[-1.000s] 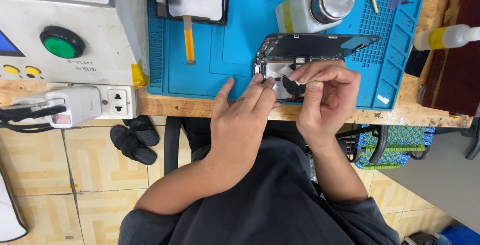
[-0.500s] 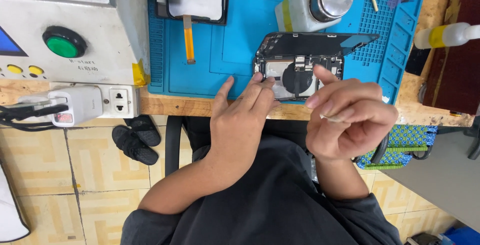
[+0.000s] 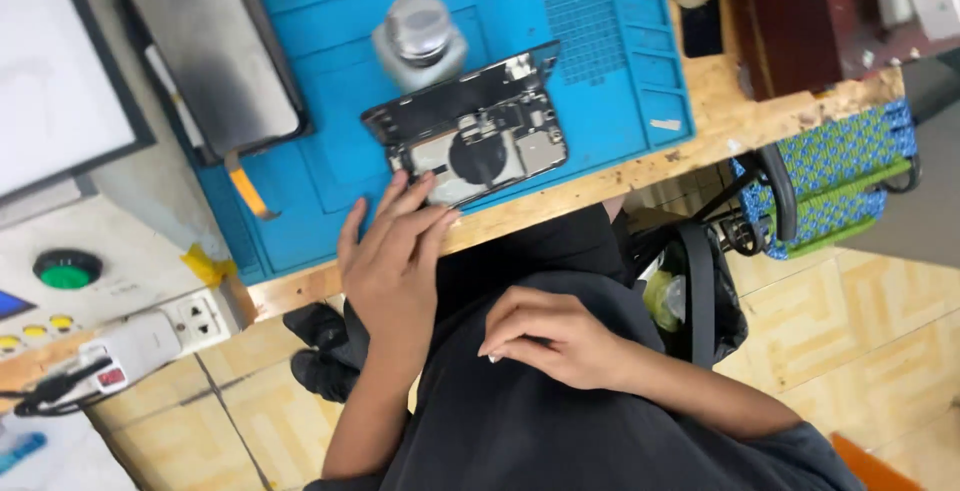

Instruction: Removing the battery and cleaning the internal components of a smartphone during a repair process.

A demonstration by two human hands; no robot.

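An opened black phone point(image 3: 470, 141) lies on the blue work mat point(image 3: 320, 201) near the bench's front edge, its inner parts and a round dark coil showing. My left hand point(image 3: 395, 251) reaches over the edge, fingers stretched flat, fingertips resting on the phone's near left corner. My right hand point(image 3: 550, 336) is off the bench and rests on my dark clothing at my lap, fingers curled in. Whether it holds anything small is hidden.
A plastic bottle with a metal cap point(image 3: 420, 41) stands just behind the phone. A detached dark screen point(image 3: 215, 61) with an orange flex strip lies at the mat's left. A grey machine with a green button point(image 3: 65, 269) and a power strip point(image 3: 150, 336) sit left. A black bag point(image 3: 700, 291) hangs right.
My right hand has left the phone and dropped to my lap. The left hand stays at the phone's corner. The view has tilted and swung to the right.
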